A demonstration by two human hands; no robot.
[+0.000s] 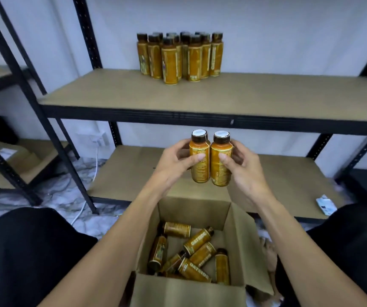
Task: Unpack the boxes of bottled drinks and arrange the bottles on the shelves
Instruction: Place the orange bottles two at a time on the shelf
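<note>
Bottles, 2 pcs: left bottle [200, 158] in left hand [175, 165], right bottle [221, 160] in right hand [242, 169], upright, touching, held above box [240, 235] w/ approx. 9 more loose inside. Likely rigid, full, moderately heavy; labels prob. slick, so take at mid-body. Each grip clenched round its bottle, thumb in front. Cluster [179, 56] stands on upper shelf [111, 94].

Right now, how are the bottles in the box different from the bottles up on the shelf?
The bottles in the box lie on their sides, pointing every which way; the bottles on the shelf stand upright, caps up. The box ones are a loose jumble, while the shelf ones are packed close in a tidy group. Both sets look like the same golden-brown drink with dark caps, like the two upright bottles in the left hand and right hand.
</note>
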